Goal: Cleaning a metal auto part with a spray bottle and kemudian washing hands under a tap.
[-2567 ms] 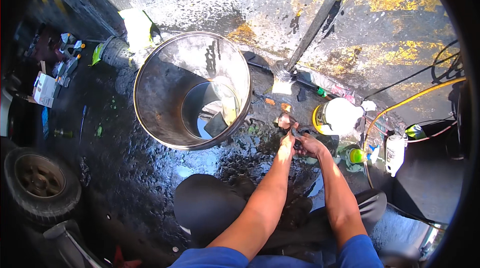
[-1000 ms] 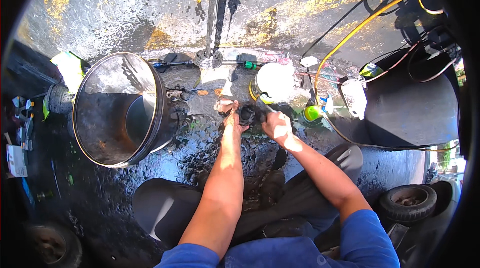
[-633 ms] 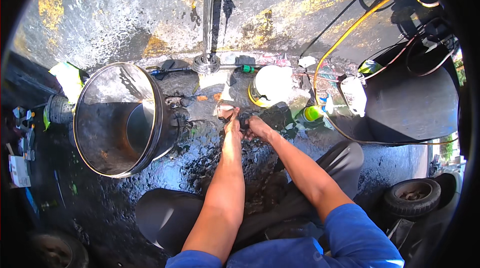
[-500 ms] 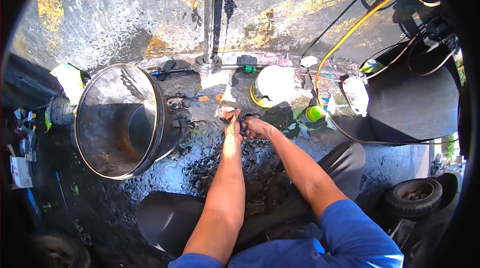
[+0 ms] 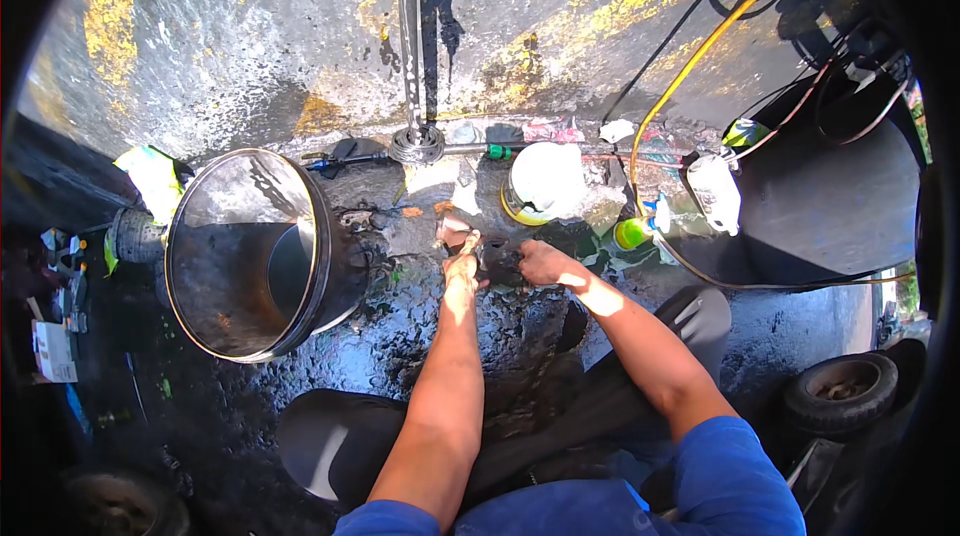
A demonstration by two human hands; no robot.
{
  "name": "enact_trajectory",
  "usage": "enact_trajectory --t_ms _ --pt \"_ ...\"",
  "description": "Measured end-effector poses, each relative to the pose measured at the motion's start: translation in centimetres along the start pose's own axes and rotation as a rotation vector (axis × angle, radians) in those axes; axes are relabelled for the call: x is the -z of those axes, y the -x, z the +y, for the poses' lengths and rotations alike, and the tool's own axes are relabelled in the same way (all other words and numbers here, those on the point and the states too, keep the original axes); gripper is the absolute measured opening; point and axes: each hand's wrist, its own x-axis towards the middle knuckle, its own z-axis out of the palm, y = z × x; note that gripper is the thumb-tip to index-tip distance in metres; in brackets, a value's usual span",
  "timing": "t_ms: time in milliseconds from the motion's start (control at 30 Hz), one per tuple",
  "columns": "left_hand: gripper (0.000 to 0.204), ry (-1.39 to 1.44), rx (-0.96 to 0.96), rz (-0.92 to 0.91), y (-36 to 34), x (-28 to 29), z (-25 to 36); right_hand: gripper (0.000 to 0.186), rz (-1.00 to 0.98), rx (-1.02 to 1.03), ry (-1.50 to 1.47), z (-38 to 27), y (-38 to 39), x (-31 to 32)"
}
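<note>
My left hand [image 5: 461,268] is closed in front of me, with its fingers gripping one side of a dark, cloth-like piece [image 5: 499,262]. My right hand [image 5: 543,264] is curled shut at the other side of that piece, a short way to the right. The piece is greasy-looking and too dark for me to make out its exact kind. Just beyond my left fingers lies a pinkish, shiny scrap [image 5: 452,232] on the wet ground. Farther off, a long metal shaft with a round flange [image 5: 416,144] points away from me.
An open metal drum [image 5: 320,266] lies tilted at my left. Beyond my hands are a white bucket [image 5: 548,181], a spray bottle with green liquid [image 5: 633,232] and a white jug [image 5: 713,192]. A yellow hose [image 5: 690,64] curves past a dark barrel [image 5: 830,201]. A wheel [image 5: 842,392] lies at right.
My hands were close together and have moved apart; the right one went to the right, and the dark piece now shows between them. The whole view has shifted slightly.
</note>
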Motion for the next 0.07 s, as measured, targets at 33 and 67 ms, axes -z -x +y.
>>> enact_trajectory --t_ms 33,67 --pt "0.069 -0.155 -0.180 0.055 0.02 0.36 0.19 0.023 0.065 0.206 0.110 0.57 0.41 0.56" --pt "0.069 -0.224 -0.224 0.100 0.10 0.77 0.35 0.025 0.027 0.017 -0.275 0.97 0.99 1.22"
